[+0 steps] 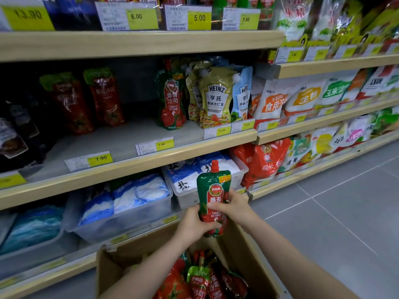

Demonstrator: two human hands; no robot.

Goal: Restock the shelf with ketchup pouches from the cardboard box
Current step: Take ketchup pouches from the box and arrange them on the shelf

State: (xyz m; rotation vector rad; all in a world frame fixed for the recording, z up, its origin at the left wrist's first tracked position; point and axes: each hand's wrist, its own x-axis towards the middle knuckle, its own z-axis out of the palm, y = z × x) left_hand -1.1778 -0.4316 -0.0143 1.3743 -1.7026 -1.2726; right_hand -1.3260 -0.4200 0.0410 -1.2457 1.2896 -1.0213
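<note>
Both hands hold one ketchup pouch point(213, 199) upright, its red cap on top. The left hand point(194, 225) wraps around its lower part, and the right hand point(234, 207) grips its middle from the other side. Right below the hands sits the cardboard box point(133, 255), with more pouches point(200, 279) lying inside. Above the hands, one matching pouch point(171, 100) stands on the shelf point(121, 143).
</note>
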